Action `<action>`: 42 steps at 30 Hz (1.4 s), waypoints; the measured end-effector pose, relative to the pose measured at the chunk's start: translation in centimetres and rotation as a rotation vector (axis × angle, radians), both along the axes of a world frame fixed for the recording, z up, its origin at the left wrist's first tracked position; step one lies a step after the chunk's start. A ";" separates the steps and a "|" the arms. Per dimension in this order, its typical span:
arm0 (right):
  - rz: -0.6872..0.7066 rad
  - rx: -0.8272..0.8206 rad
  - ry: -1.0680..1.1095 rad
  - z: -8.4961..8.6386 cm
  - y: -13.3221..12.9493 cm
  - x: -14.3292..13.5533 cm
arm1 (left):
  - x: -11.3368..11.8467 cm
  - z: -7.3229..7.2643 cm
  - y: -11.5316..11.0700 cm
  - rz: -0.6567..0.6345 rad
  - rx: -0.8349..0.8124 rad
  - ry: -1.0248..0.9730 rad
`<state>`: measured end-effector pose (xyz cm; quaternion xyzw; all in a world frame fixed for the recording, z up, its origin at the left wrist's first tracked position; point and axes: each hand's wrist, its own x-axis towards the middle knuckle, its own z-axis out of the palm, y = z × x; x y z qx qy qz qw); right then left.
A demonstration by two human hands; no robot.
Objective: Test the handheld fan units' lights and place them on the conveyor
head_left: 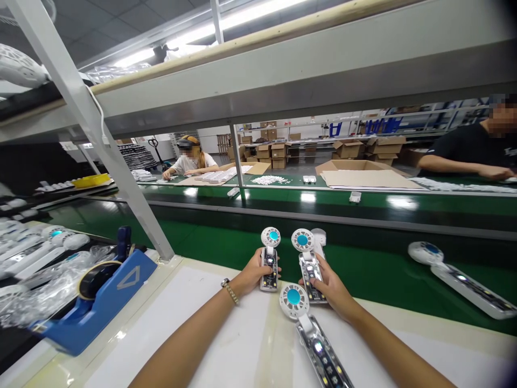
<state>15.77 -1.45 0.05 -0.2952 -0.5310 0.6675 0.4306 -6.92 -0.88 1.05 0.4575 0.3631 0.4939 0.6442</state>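
Note:
My left hand (253, 274) is closed around a small white handheld fan (270, 277), its round head with a blue centre pointing up. The fan's body shows an uncovered circuit board with a lit spot. Beside it, my right hand (332, 285) grips a second fan (302, 240) of the same kind, thumb on the board. Just behind that one, another white fan (319, 237) is partly hidden. Closer to me, a fan with its board showing (323, 353) lies on the white worktop (226, 345) between my forearms.
A green conveyor belt (375, 275) runs past the worktop, carrying a fan (464, 277) at right. A blue tape dispenser (100, 302) stands at left near several fans and plastic bags. A slanted white post (100, 129) and overhead shelf frame the view. Two people sit across the belt.

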 end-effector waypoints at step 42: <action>-0.375 0.109 -0.075 3.7 -3.6 2.1 | -2.5 3.1 -4.5 -0.075 -0.108 -0.209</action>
